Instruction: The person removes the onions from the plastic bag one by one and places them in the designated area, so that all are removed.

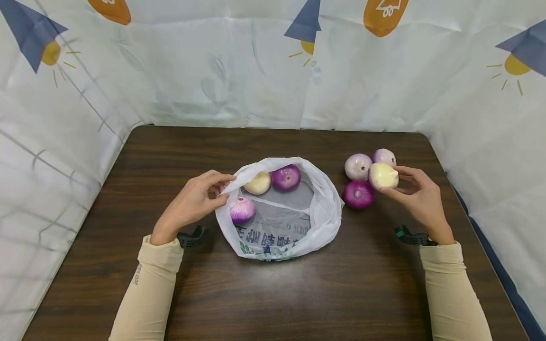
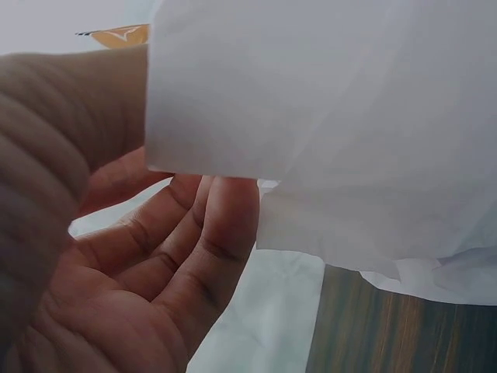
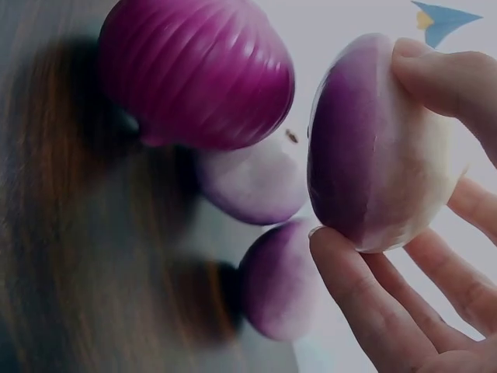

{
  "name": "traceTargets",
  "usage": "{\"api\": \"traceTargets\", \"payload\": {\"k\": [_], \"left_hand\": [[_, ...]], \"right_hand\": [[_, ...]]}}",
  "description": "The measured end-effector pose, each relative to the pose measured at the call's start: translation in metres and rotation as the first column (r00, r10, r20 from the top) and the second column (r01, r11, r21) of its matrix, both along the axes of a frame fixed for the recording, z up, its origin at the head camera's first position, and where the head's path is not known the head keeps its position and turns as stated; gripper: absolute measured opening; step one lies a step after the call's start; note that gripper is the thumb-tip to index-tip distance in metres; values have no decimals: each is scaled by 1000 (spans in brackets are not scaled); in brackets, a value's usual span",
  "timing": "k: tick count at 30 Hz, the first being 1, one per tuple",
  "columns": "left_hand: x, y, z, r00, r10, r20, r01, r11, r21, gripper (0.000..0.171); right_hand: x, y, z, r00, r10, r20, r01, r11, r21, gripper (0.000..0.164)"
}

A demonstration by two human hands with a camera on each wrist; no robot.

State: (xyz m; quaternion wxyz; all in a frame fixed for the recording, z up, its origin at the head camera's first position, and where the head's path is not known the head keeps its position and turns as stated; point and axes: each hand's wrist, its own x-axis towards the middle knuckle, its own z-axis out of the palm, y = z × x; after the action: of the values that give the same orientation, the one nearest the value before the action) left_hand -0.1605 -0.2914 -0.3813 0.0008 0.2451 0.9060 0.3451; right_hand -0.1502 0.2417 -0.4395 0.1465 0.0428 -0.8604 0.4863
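Note:
My left hand [image 1: 197, 199] pinches the left rim of a white plastic bag [image 1: 326, 213], whose mouth stands wide. Inside the bag lie a pale onion [image 1: 258, 183], a purple onion [image 1: 286, 178] and a pinkish-purple onion [image 1: 242, 210]. Off to the right, my right hand [image 1: 415, 196] grips a pale onion [image 1: 383, 176] between thumb and fingers; the right wrist view shows a purple side on this held onion [image 3: 349, 148]. Close by it on the table are a deep purple onion [image 1: 358, 194] and two pale purple onions, one [image 1: 358, 167] at the left and one [image 1: 385, 156] behind.
Everything stands on a dark wood-grain table [image 1: 273, 303] with rounded far corners. White printed sheets [image 1: 264, 76] hang behind the table and along both sides. Each wrist wears a black strap, the right strap [image 1: 414, 237] with a green mark.

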Motion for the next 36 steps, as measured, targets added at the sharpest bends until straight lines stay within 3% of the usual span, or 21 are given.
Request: {"api": "traceTargets", "payload": {"k": [23,36], "left_hand": [[0,-1,0,1000,4,7,-4,1000,-2,41],[-1,-1,0,1000,5,11,-5,1000,3,41]], "right_hand": [[6,22,-22,969,-105,222,83,991,107,60],[7,25,-25,960,-111,258,70,984,161,63]]}}
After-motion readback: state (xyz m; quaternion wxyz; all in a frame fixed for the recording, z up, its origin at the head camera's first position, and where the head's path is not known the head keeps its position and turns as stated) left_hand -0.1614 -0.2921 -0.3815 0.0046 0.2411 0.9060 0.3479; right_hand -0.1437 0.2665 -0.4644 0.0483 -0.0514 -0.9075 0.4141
